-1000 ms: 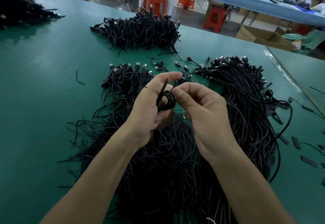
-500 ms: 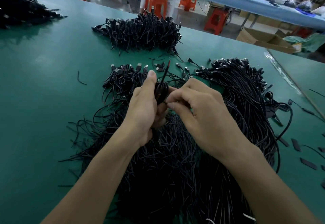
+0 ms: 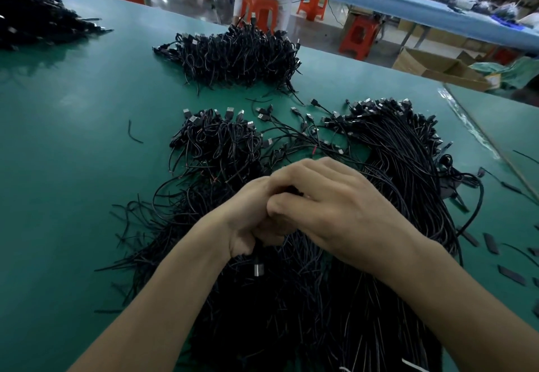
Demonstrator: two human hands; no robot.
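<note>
In the head view, the person's left hand (image 3: 248,220) is clenching around a black USB cable (image 3: 258,269), whose metal plug is hanging just below the palm. The right hand (image 3: 335,205) is curling over the left hand's fingers and gripping the same cable, with only a dark sliver showing between them. Both hands are hovering above a heap of loose black cables (image 3: 291,313) spreading toward the near edge of the green table (image 3: 73,167). A bundled pile (image 3: 239,56) is lying near the far edge.
</note>
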